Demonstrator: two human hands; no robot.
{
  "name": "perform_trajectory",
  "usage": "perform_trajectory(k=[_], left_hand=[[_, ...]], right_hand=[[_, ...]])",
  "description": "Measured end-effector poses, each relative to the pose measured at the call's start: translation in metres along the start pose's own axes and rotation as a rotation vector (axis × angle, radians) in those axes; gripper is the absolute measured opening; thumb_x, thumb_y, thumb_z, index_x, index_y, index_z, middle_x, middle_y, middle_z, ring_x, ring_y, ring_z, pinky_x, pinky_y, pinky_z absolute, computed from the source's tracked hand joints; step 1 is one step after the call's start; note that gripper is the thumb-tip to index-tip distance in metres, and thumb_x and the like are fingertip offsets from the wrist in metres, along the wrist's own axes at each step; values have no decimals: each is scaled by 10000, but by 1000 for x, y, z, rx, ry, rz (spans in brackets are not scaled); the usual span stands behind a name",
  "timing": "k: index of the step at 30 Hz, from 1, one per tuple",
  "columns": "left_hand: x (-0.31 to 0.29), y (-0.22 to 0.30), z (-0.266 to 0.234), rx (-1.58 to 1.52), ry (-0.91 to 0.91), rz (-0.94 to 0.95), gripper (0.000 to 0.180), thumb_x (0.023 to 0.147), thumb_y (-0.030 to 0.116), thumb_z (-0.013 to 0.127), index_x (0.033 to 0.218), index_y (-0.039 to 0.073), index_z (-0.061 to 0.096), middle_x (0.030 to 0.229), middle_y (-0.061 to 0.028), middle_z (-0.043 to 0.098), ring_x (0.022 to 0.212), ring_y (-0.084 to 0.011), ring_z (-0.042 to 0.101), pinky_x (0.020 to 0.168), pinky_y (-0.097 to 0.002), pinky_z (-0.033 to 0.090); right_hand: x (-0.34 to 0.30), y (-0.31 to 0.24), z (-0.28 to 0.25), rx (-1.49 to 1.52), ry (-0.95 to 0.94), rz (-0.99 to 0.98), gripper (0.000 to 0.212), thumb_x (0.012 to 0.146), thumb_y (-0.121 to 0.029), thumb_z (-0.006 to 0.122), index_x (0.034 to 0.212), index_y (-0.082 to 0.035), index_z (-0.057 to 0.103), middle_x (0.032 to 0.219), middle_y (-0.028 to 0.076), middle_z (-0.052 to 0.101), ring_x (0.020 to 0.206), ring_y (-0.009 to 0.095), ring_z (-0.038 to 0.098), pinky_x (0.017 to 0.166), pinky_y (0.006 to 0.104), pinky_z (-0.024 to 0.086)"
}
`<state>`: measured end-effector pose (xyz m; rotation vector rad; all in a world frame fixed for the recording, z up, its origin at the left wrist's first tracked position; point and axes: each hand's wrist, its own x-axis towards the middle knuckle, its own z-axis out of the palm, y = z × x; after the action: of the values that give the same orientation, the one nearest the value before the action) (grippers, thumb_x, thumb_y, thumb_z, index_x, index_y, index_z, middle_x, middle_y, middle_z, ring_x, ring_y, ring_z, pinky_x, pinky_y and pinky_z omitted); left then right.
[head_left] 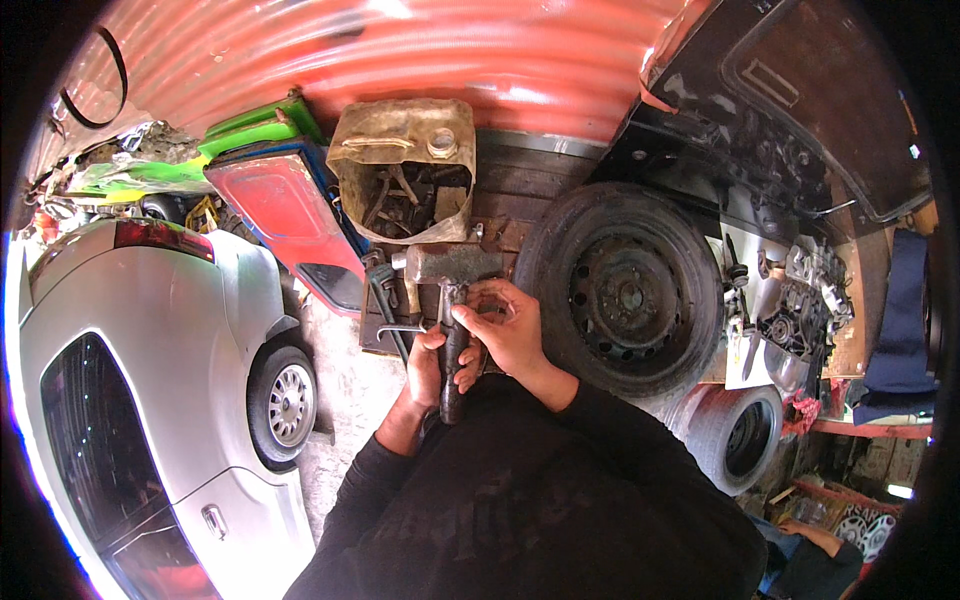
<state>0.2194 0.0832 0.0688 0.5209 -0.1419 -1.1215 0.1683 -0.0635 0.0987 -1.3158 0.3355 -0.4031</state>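
A short-handled sledgehammer (452,395) is upright in front of my chest, its blocky, worn steel head at the top and its dark handle looking wrapped. My left hand (424,368) wraps around the handle at mid-length, fingertips showing on the far side. With thumb and curled fingers, my right hand (512,328) grips the handle just below the head; whether a strip of wrapping is pinched there is too small to tell. Behind the hammer lie a greenish pipe wrench (384,290) and a thin bent metal rod (400,330).
A cut-open, dirty plastic jug (400,122) holding metal parts stands beyond the hammer. To the right are a large wheel (628,285), an engine part (790,315) and another tyre (748,440). A silver car (170,380) fills the left. Another person's arm (812,537) shows lower right.
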Motion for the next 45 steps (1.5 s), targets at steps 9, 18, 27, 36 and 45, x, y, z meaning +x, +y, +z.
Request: perform_trajectory(k=[9,18,27,36,45], left_hand=[[7,-5,8,317,190,165,384,973,359,402,1158,35,489,759,-82,545,509,-179,526,462,-319,477],[8,-4,-9,1356,475,568,399,894,135,607,1236,-51,520,901,-259,673,779,-437,686,721,-481,549],[15,-4,-4,1432,506,682,459,829,71,692,1246,-55,546,984,-262,697,916,-384,728,813,-424,564],[3,-7,-3,1352,511,504,423,935,69,574,1342,-35,528,1013,-311,682,948,-481,686,832,-498,540],[3,-14,-50,1347,552,409,426,988,186,655,1317,-51,524,1027,-312,695,941,-465,698,804,-496,542]], right_hand=[[0,9,-5,21,-79,83,386,942,-120,770,1255,36,607,1093,81,692,914,107,678,714,259,552],[-2,38,-9,-124,-188,-46,301,994,-155,708,1200,52,632,1102,97,713,933,127,668,804,310,554],[3,26,-9,-82,-146,-22,228,1004,-113,674,1166,46,684,1053,56,736,954,87,645,825,306,538],[8,46,-14,-135,-119,-2,187,997,-138,693,1062,38,682,969,49,724,941,84,650,778,275,516],[32,106,-11,-52,-127,388,272,949,-226,770,1096,0,741,979,50,744,881,83,655,745,287,531]])
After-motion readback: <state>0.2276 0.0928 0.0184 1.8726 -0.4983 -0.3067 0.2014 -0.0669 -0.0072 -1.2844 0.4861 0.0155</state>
